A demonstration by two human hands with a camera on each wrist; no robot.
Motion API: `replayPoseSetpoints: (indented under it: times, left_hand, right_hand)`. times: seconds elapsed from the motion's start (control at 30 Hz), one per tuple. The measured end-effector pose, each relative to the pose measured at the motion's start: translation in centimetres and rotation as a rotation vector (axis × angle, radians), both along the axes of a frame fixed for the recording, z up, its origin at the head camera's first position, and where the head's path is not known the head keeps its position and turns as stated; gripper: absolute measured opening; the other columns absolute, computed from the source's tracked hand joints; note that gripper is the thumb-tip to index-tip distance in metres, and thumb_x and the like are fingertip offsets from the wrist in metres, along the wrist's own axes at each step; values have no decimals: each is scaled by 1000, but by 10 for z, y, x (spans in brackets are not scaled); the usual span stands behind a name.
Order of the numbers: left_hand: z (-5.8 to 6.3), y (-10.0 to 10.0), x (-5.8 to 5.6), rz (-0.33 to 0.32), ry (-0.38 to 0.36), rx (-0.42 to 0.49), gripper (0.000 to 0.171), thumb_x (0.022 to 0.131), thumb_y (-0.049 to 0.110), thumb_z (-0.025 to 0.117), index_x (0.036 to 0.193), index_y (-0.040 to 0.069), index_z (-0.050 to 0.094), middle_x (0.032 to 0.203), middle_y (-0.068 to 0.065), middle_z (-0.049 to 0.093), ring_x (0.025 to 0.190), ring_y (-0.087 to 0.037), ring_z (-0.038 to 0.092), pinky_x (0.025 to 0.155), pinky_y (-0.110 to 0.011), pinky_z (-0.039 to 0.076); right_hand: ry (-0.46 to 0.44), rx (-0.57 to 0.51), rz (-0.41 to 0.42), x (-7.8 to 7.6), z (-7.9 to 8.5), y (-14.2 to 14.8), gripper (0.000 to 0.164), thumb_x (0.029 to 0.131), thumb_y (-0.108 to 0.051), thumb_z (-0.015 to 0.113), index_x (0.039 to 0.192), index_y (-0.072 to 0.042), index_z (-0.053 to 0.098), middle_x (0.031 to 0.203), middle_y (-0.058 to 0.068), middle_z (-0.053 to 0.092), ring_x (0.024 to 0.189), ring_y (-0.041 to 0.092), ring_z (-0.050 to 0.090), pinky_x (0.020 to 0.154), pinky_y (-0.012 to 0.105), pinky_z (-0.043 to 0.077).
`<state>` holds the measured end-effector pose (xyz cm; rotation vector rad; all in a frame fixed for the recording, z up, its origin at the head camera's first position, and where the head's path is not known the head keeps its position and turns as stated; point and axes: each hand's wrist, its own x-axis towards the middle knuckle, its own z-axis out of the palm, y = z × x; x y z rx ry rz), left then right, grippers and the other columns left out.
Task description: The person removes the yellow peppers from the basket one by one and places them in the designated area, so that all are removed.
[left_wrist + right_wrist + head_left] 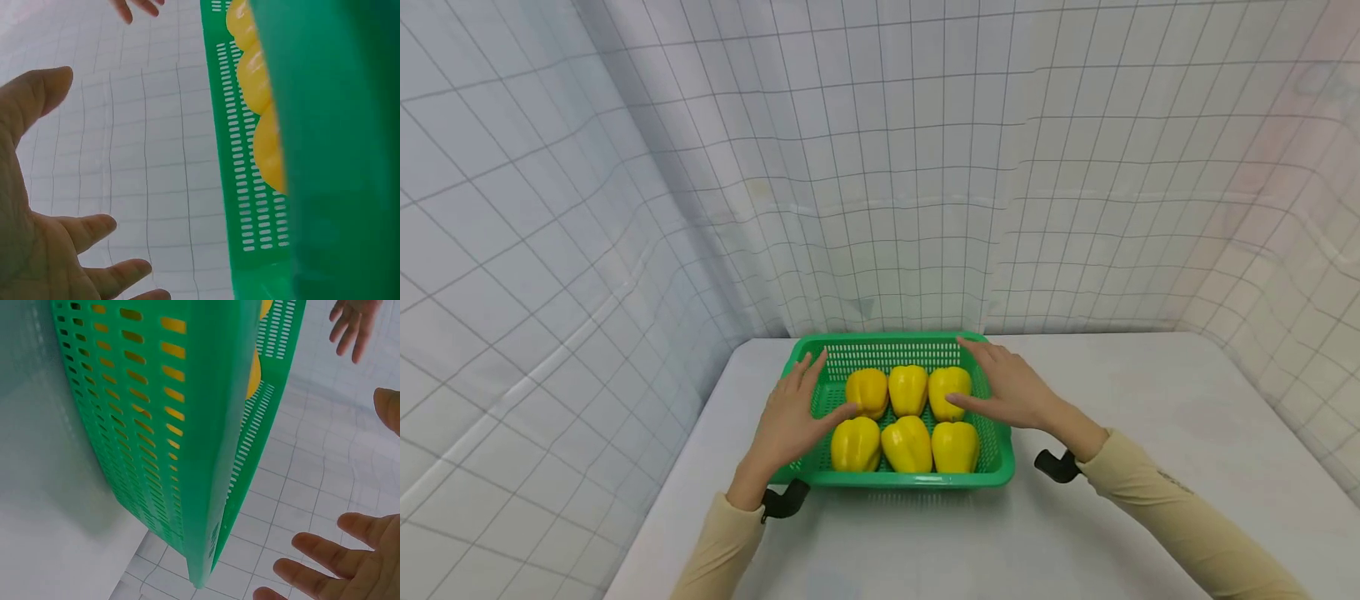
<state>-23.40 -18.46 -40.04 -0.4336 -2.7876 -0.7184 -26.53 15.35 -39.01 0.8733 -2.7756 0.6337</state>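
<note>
A green plastic basket (917,479) with slotted walls stands on the white table, holding several yellow bell peppers (907,443) in two rows. My left hand (788,421) hovers over the basket's left side, fingers spread and thumb pointing inward. Over the right side is my right hand (1011,387), its fingers extended and its thumb in front of a back-row pepper (947,383). Neither hand holds anything. Both wrist views show the hands, left (50,250) and right (350,562), apart from the basket wall.
The white table (1120,392) extends to both sides and in front of the basket. Behind it and at the sides hang white sheets (910,167) with a grid pattern. A black wrist mount (786,500) sits under the left wrist, another (1057,465) under the right.
</note>
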Motion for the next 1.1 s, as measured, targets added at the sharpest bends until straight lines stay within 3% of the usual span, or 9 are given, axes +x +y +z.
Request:
replayPoseSetpoints:
  times: [0.23, 0.37, 0.57, 0.73, 0.83, 0.93, 1.1]
  left_hand:
    - [-12, -23, -2, 156, -69, 85, 88, 88, 59, 55, 150, 5, 24, 150, -25, 22, 132, -45, 26, 99, -63, 23]
    - [-21, -33, -1, 209, -142, 109, 87, 89, 54, 57, 150, 2, 23, 148, -29, 21, 130, -48, 26, 96, -66, 27]
    - [-37, -46, 1, 178, -238, 185, 82, 93, 43, 58, 149, -3, 20, 144, -33, 26, 125, -49, 34, 94, -64, 31]
    - [-46, -51, -1, 166, -275, 265, 77, 94, 35, 59, 151, 4, 18, 143, -31, 31, 113, -45, 47, 83, -58, 42]
    - [-50, -51, -2, 188, -284, 307, 73, 94, 30, 59, 152, 10, 19, 135, -32, 42, 89, -36, 58, 66, -45, 48]
    - [-51, -52, -2, 211, -302, 346, 70, 95, 29, 59, 152, 14, 21, 125, -34, 49, 72, -28, 58, 55, -35, 44]
    - [-52, -53, -3, 227, -309, 383, 65, 96, 28, 56, 151, 19, 23, 129, -32, 48, 77, -30, 58, 57, -35, 43]
  right_hand:
    - [-155, -75, 29, -3, 2, -9, 77, 89, -55, 58, 137, 3, 43, 132, 20, 48, 118, 34, 48, 93, 50, 40]
    - [-263, -89, 42, -6, -1, -15, 69, 90, -50, 59, 132, 4, 45, 121, 20, 54, 107, 32, 55, 84, 45, 47]
    - [-394, -46, 40, -10, -4, -22, 65, 90, -47, 61, 125, 6, 49, 108, 16, 61, 91, 26, 60, 76, 40, 50]
    - [-481, 29, 23, -13, -5, -26, 64, 89, -46, 62, 123, 8, 50, 86, 4, 61, 72, 17, 55, 67, 32, 49]
    - [-526, 73, -6, -11, -4, -31, 65, 88, -47, 64, 123, 6, 51, 82, 3, 60, 72, 17, 53, 67, 33, 48]
    - [-551, 126, -31, -9, -2, -36, 64, 86, -48, 66, 120, 5, 53, 86, 4, 60, 73, 18, 53, 68, 34, 47]
    - [-575, 227, -47, -10, -1, -45, 61, 85, -47, 67, 116, 5, 54, 86, 7, 58, 73, 20, 52, 67, 34, 46]
